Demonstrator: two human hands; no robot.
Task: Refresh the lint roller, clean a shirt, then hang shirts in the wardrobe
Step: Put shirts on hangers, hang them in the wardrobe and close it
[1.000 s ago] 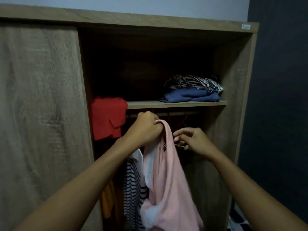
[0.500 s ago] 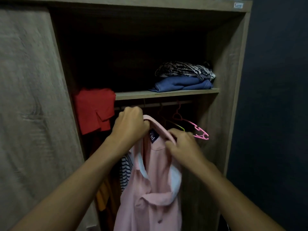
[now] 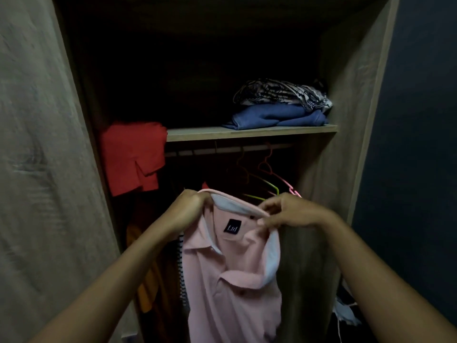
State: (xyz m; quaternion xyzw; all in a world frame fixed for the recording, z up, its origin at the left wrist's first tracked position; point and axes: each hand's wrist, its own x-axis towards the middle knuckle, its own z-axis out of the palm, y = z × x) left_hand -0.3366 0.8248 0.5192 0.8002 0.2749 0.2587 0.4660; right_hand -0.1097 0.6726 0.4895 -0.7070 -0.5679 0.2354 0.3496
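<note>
Your left hand [image 3: 191, 210] and right hand [image 3: 293, 214] each pinch the collar [image 3: 237, 203] of the pink shirt [image 3: 232, 288], held up just below the wardrobe rail [image 3: 197, 152]. It looks light and floppy; grip the collar ends so it hangs straight.

2 hands [image 3: 189, 212] [image 3: 293, 214], 1 pink shirt [image 3: 230, 280] (2 folded pcs [image 3: 277, 117] [image 3: 282, 94])

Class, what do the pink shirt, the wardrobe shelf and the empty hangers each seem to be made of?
Pink shirt: soft matte knit, probably cotton; it drapes and folds.
Wardrobe shelf: matte wood-grain board, possibly laminate; pale grain, square edge.
Empty hangers: thin bright rods, plastic or coated wire; cannot tell which.
</note>
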